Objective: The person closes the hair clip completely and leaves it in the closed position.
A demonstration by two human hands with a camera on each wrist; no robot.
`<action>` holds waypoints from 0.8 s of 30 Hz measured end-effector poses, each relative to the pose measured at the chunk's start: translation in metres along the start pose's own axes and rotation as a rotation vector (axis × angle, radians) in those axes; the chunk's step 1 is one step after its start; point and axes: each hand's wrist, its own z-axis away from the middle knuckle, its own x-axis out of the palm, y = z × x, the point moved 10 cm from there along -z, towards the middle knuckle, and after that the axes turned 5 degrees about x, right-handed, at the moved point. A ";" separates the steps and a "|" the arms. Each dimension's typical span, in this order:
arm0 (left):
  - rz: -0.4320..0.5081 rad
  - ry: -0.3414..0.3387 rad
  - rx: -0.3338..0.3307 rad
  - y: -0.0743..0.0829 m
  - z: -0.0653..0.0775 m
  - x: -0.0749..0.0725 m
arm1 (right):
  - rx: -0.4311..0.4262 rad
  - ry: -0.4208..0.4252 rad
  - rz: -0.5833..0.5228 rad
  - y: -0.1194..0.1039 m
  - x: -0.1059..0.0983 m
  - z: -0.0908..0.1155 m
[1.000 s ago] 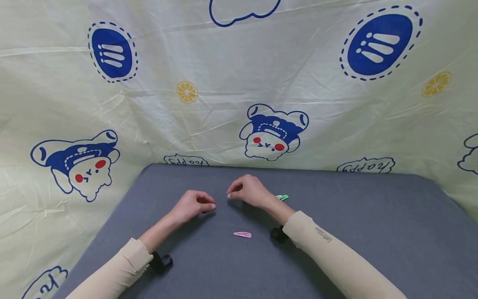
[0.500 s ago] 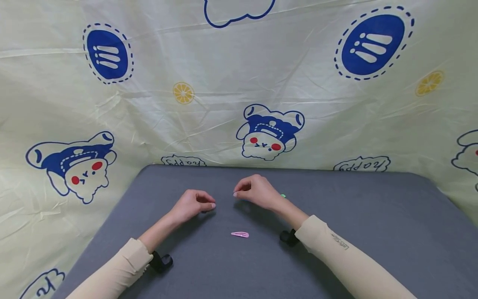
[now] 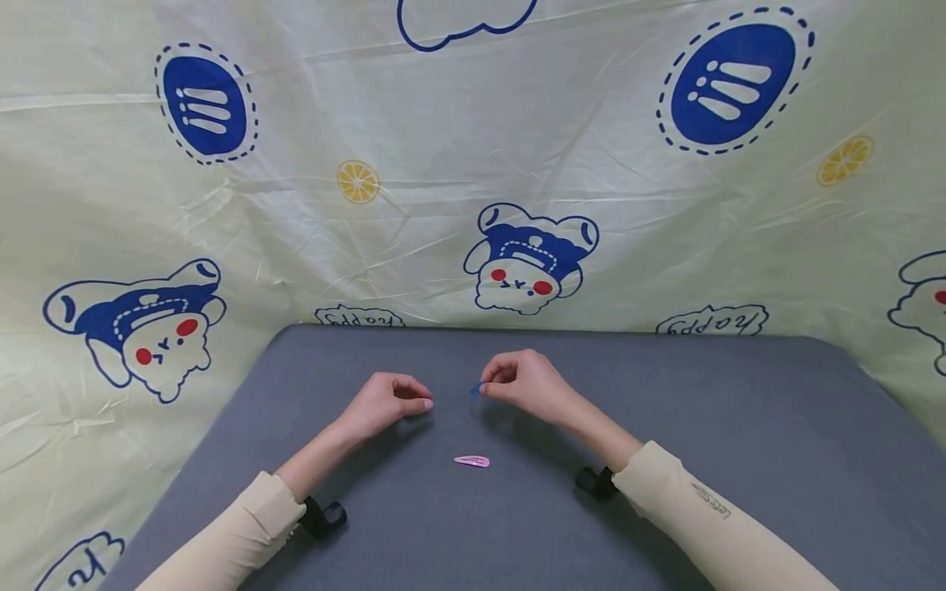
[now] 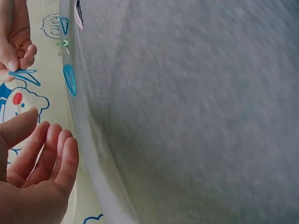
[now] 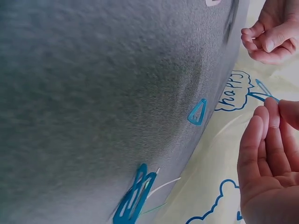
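My right hand [image 3: 534, 386] pinches a blue snap hair clip [image 3: 476, 389] between thumb and fingertips, above the table. In the left wrist view that hair clip [image 4: 27, 77] looks snapped open, its two parts spread apart. My left hand [image 3: 388, 402] hovers just to the left with fingers loosely bent; the left wrist view shows a gap between its thumb and fingertips [image 4: 68, 154], with nothing held. A pink hair clip [image 3: 471, 461] lies on the table nearer to me, between the forearms.
On the grey tabletop [image 3: 724, 451], the right wrist view shows a small blue triangular clip [image 5: 197, 113] and longer blue clips [image 5: 134, 196] close together. A patterned sheet [image 3: 414, 246] hangs behind the table's far edge.
My right hand has drawn back to the right, away from the left hand, and the blue hair clip has come into sight. The green clip is now hidden behind the right hand or wrist.
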 end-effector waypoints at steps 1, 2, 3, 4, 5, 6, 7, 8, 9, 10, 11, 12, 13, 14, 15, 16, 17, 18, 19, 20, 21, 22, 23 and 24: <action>-0.002 -0.001 0.006 0.002 0.000 0.001 | -0.005 0.001 -0.009 0.000 -0.001 0.002; -0.001 -0.003 0.011 0.004 0.000 0.002 | -0.011 0.003 -0.017 0.000 -0.002 0.005; 0.000 -0.005 0.016 0.006 0.001 0.003 | -0.016 0.004 -0.025 0.001 -0.003 0.007; 0.002 -0.006 0.026 0.007 0.000 0.004 | -0.021 0.007 -0.034 0.001 -0.004 0.009; 0.006 -0.007 0.033 0.009 0.000 0.005 | -0.026 0.011 -0.044 0.002 -0.005 0.011; 0.010 -0.009 0.038 0.010 0.000 0.005 | -0.027 0.015 -0.055 0.003 -0.006 0.013; 0.016 -0.009 0.042 0.012 0.001 0.006 | -0.029 0.018 -0.070 0.004 -0.008 0.015; 0.022 -0.010 0.044 0.013 0.001 0.006 | -0.030 0.019 -0.088 0.006 -0.009 0.017; 0.029 -0.010 0.045 0.014 0.001 0.007 | -0.028 0.019 -0.106 0.007 -0.009 0.018; 0.034 -0.010 0.047 0.015 0.001 0.007 | -0.026 0.020 -0.122 0.009 -0.010 0.019; 0.040 -0.009 0.046 0.017 0.002 0.007 | -0.024 0.021 -0.138 0.010 -0.011 0.021; 0.045 -0.007 0.044 0.018 0.002 0.008 | -0.023 0.021 -0.152 0.010 -0.012 0.023; 0.049 -0.005 0.044 0.021 0.003 0.008 | -0.024 0.022 -0.166 0.010 -0.013 0.025; 0.055 -0.004 0.044 0.024 0.004 0.008 | -0.023 0.023 -0.175 0.011 -0.015 0.027; 0.059 -0.003 0.046 0.028 0.005 0.008 | -0.024 0.026 -0.181 0.010 -0.016 0.029; 0.064 -0.004 0.048 0.033 0.007 0.008 | -0.027 0.031 -0.186 0.010 -0.017 0.030; 0.067 -0.007 0.051 0.040 0.009 0.008 | -0.030 0.035 -0.191 0.010 -0.019 0.032; 0.070 -0.011 0.050 0.045 0.011 0.007 | -0.032 0.040 -0.196 0.010 -0.020 0.034; 0.070 -0.016 0.052 0.051 0.013 0.007 | -0.032 0.047 -0.198 0.009 -0.022 0.036; 0.071 -0.021 0.053 0.056 0.015 0.007 | -0.033 0.053 -0.199 0.010 -0.023 0.037; 0.070 -0.025 0.058 0.061 0.017 0.007 | -0.030 0.061 -0.202 0.010 -0.024 0.039; 0.072 -0.029 0.060 0.064 0.018 0.008 | -0.029 0.069 -0.205 0.011 -0.026 0.041; 0.076 -0.032 0.064 0.066 0.018 0.008 | -0.027 0.077 -0.208 0.011 -0.027 0.043; 0.080 -0.033 0.065 0.065 0.018 0.009 | -0.025 0.084 -0.212 0.011 -0.029 0.045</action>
